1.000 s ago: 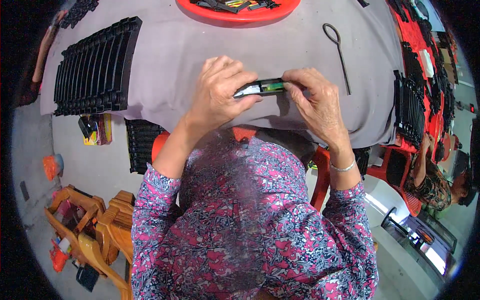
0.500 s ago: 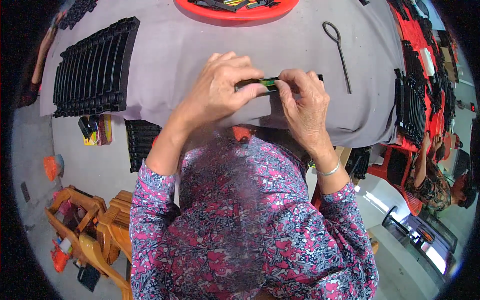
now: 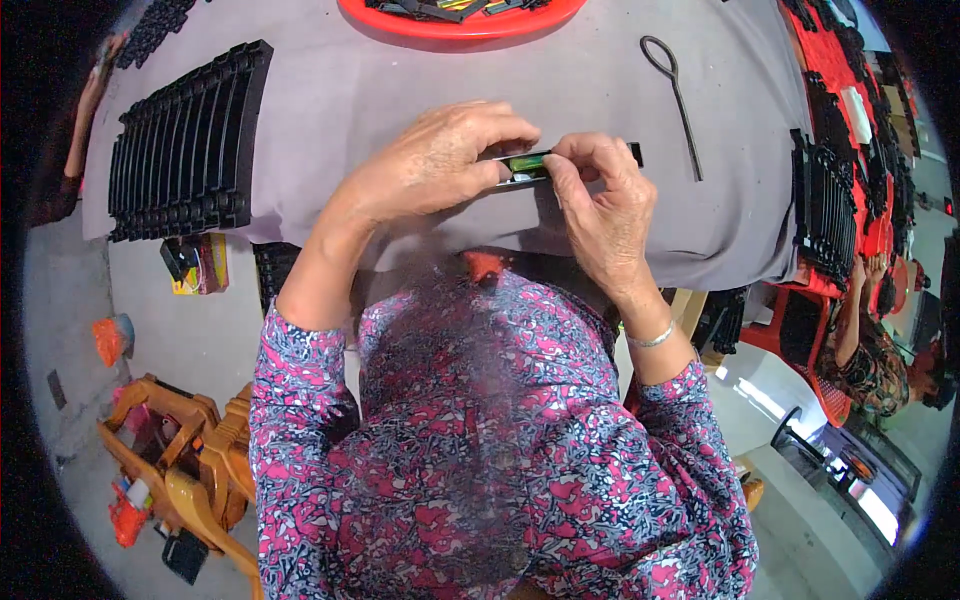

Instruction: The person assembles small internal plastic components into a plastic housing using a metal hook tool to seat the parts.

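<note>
Your left hand (image 3: 435,160) is gripping the left end of a slim black case (image 3: 537,174), and your right hand (image 3: 605,200) is pinching it farther along, the thumb touching a green insert (image 3: 524,161) inside. You are holding the case just over the near part of the cloth-covered tabletop (image 3: 590,80). A looped metal rod (image 3: 683,112) is lying to the right, black slatted pieces (image 3: 190,140) are lying left, and a red tray (image 3: 465,36) is sitting beyond.
</note>
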`<state>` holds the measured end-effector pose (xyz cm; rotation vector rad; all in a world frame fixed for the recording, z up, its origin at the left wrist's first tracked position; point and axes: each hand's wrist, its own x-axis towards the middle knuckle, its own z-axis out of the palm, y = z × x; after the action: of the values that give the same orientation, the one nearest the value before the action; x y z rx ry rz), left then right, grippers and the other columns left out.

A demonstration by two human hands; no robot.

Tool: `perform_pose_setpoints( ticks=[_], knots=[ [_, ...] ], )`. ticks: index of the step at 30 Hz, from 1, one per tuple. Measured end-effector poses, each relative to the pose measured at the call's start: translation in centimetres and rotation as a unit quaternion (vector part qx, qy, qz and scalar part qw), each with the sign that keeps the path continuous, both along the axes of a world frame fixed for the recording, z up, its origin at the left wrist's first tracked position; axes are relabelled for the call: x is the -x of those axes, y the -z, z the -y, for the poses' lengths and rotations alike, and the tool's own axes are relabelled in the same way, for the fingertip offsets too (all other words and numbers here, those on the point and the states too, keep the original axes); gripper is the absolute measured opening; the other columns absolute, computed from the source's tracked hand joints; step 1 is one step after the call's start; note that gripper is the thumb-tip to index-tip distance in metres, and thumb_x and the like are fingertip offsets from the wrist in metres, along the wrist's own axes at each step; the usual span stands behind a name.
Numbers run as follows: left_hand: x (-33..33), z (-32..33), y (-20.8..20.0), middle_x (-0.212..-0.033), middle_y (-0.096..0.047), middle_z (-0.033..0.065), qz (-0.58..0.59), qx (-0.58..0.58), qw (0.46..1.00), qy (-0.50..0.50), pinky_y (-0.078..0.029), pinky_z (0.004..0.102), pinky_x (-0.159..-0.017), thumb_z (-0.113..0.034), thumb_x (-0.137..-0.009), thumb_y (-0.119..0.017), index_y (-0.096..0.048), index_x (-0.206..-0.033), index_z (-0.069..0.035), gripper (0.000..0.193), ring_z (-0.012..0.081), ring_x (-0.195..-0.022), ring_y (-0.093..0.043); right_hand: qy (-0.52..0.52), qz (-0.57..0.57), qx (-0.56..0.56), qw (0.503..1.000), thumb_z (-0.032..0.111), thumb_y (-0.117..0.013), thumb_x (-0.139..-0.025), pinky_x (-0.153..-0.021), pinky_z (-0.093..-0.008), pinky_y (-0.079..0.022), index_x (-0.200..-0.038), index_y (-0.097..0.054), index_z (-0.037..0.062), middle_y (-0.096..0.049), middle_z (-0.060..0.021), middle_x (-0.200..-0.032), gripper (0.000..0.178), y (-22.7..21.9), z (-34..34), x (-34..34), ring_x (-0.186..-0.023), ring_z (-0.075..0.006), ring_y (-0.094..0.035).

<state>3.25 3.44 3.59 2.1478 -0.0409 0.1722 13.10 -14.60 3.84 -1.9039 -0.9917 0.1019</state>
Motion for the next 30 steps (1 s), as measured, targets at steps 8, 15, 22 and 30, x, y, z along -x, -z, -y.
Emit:
perform_pose_setpoints(
  ticks=[8,15,22,30],
  knots=[
    [-0.3,0.5,0.0,-0.091,-0.057,0.0138,0.019,-0.052,0.998,-0.006,-0.047,0.0407,-0.078,-0.009,-0.082,-0.063,-0.064,-0.112,-0.001,0.031,0.0329,-0.088,-0.058,0.006,0.054,0.007,0.999,0.009,-0.072,-0.080,-0.068,-0.0402,-0.041,-0.083,-0.065,0.0087,-0.063,-0.0039,-0.074,0.007,0.5,-0.4,0.2,-0.074,-0.0249,-0.055],
    [-0.7,1.1,-0.4,-0.091,-0.058,0.0143,0.023,-0.107,0.994,-0.010,-0.047,0.0422,-0.076,-0.010,-0.084,-0.064,-0.065,-0.109,-0.002,0.027,0.0345,-0.087,-0.058,-0.017,0.143,0.041,0.989,0.004,-0.073,-0.082,-0.063,-0.0310,-0.051,-0.085,-0.066,0.0040,-0.064,-0.0062,-0.077,0.008,0.3,-0.3,-0.2,-0.071,-0.0179,-0.060],
    [-0.6,1.3,-0.4,-0.087,-0.058,0.0145,0.013,-0.133,0.991,-0.032,-0.047,0.0433,-0.072,-0.006,-0.083,-0.064,-0.066,-0.105,-0.001,0.023,0.0351,-0.084,-0.060,-0.020,0.113,0.001,0.993,0.004,-0.073,-0.078,-0.067,-0.0351,-0.048,-0.086,-0.072,0.0047,-0.066,-0.0078,-0.078,0.009,-0.1,0.0,-0.2,-0.073,-0.0234,-0.058],
    [-0.7,1.4,-0.1,-0.087,-0.059,0.0158,0.007,-0.132,0.990,-0.049,-0.047,0.0453,-0.074,-0.007,-0.080,-0.065,-0.066,-0.103,0.000,0.024,0.0371,-0.085,-0.060,-0.082,0.097,-0.010,0.992,0.001,-0.071,-0.078,-0.074,-0.0347,-0.047,-0.093,-0.071,0.0030,-0.068,-0.0089,-0.087,0.014,-0.2,0.9,-1.6,-0.078,-0.0240,-0.060]
  ],
)
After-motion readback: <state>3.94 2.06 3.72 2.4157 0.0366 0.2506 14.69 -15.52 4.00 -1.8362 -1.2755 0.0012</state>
